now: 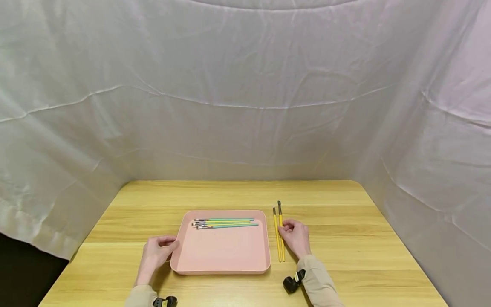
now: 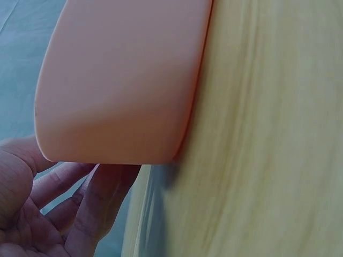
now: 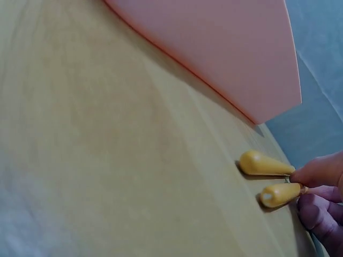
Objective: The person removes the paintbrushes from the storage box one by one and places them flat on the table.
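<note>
A shallow pink tray [image 1: 220, 256] sits on the table, holding several teal- and yellow-handled paintbrushes [image 1: 226, 221] along its far side. At its left rim my left hand [image 1: 155, 253] holds on, thumb at the rim and fingers against the outer wall; the tray's end [image 2: 123, 107] hides those fingertips in the left wrist view. Two yellow-handled paintbrushes lie side by side to the right of the tray, bristles away from me. My right hand [image 1: 297, 236] pinches the right-hand paintbrush [image 1: 283, 247] around mid-handle. Just left of it lies the other paintbrush [image 1: 277, 238].
The wooden table [image 1: 364, 247] extends on both sides of the tray. Grey fabric [image 1: 245, 136] hangs behind it and along the sides. A small black wrist camera [image 1: 291, 284] sits on the right sleeve, another [image 1: 168, 302] on the left.
</note>
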